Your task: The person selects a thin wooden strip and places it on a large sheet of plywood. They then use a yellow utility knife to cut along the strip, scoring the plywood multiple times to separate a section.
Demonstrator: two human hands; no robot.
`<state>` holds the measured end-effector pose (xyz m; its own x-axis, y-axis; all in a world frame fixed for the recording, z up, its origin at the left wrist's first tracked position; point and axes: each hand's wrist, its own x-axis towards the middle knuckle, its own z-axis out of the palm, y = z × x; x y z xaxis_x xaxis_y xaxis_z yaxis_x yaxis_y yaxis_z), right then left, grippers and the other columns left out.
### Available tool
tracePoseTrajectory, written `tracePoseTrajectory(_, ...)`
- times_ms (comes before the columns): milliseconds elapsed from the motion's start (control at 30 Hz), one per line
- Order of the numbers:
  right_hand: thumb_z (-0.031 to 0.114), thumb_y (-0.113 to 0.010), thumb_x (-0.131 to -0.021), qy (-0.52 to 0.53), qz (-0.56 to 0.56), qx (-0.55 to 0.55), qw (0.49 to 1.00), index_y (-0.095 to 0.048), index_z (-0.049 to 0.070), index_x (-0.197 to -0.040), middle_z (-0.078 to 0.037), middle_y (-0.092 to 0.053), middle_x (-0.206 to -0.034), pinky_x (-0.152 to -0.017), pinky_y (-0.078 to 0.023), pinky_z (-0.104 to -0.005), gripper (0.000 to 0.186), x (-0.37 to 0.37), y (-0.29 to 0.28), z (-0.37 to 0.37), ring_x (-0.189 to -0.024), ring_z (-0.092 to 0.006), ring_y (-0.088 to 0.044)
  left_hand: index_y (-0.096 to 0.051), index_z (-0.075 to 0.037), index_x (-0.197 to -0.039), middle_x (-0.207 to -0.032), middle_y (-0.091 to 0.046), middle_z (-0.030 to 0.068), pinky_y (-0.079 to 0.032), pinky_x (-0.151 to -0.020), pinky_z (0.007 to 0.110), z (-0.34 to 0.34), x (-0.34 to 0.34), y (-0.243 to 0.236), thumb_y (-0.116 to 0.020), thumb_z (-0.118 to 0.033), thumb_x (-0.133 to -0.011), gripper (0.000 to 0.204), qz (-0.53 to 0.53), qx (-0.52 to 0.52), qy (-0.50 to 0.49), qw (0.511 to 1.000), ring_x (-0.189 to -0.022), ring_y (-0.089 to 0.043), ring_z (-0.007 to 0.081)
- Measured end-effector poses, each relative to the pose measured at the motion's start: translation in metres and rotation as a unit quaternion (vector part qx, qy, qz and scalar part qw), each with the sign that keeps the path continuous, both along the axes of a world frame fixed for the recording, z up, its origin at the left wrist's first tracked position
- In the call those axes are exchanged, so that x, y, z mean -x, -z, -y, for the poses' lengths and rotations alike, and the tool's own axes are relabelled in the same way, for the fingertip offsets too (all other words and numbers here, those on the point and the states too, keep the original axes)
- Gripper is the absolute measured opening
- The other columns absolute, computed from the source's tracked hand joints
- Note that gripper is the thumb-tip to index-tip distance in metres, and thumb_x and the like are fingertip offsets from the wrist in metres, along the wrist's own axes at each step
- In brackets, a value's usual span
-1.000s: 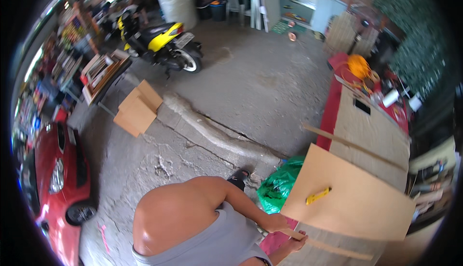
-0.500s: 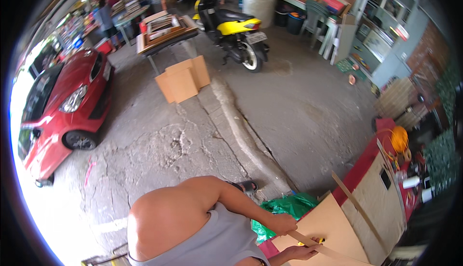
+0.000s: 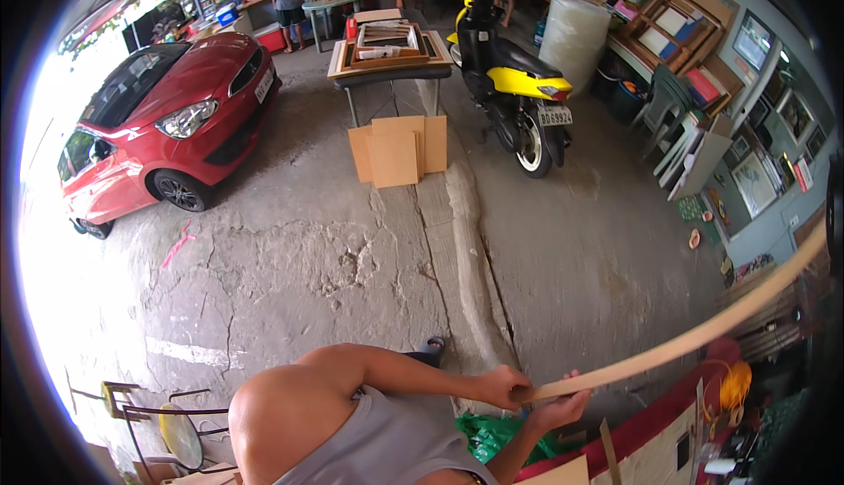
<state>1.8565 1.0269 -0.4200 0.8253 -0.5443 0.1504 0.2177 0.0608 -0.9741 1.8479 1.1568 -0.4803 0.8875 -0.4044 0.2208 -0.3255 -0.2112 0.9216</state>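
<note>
The left hand [image 3: 505,387] is clenching the near end of the long wooden strip [image 3: 686,344], the right hand [image 3: 561,408] is curling loosely around it, and it's stretching out rightward, raised, not yet set down!

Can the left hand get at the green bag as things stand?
Probably not without letting go: the left hand grips the end of the strip. Otherwise the way looks free, with the green bag close by, just below it in the picture.
</note>
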Motion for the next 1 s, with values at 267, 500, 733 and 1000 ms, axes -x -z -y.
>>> tracePoseTrajectory(267,0.03,-0.047,-0.099,-0.353,0.002,-0.189,0.916,-0.051,-0.005,-0.12,-0.018,-0.059,-0.113,-0.095,-0.043,-0.0385,0.041,-0.166,-0.02,-0.094,-0.105,-0.0267,-0.056,-0.065,0.002,-0.103,-0.088,-0.069,0.0144,-0.059,-0.072,0.033,-0.102,-0.115,-0.023,-0.077,-0.016,-0.068,0.041,-0.021,-0.009,-0.168,0.986,-0.077,-0.07,0.0228)
tracePoseTrajectory(500,0.028,-0.055,-0.098,-0.516,-0.085,-0.281,0.804,-0.055,0.0,-0.114,-0.013,-0.061,-0.109,-0.086,-0.046,-0.0329,0.032,-0.274,-0.019,-0.181,-0.099,-0.0215,-0.058,-0.067,0.003,-0.1,-0.087,-0.071,0.0125,-0.06,-0.071,0.032,-0.152,-0.174,-0.027,-0.08,-0.015,-0.068,0.039,-0.07,0.016,-0.362,0.93,-0.08,-0.07,0.0184)
tracePoseTrajectory(733,0.023,-0.054,-0.098,-0.65,-0.154,-0.268,0.694,-0.058,-0.001,-0.112,-0.01,-0.065,-0.102,-0.086,-0.046,-0.0308,0.028,-0.359,-0.02,-0.249,-0.091,-0.017,-0.06,-0.068,0.0,-0.089,-0.079,-0.072,0.009,-0.057,-0.068,0.03,-0.168,-0.225,-0.042,-0.081,-0.015,-0.068,0.03,-0.121,0.024,-0.515,0.848,-0.076,-0.071,0.0149)
tracePoseTrajectory(1000,0.025,-0.058,-0.096,-0.685,-0.27,-0.211,0.642,-0.066,0.004,-0.103,-0.007,-0.068,-0.097,-0.08,-0.047,-0.0274,0.024,-0.411,0.005,-0.272,-0.088,-0.015,-0.063,-0.067,0.004,-0.09,-0.078,-0.069,0.007,-0.055,-0.069,0.028,-0.143,-0.262,-0.033,-0.081,-0.011,-0.071,0.028,-0.181,0.159,-0.55,0.8,-0.073,-0.067,0.0126)
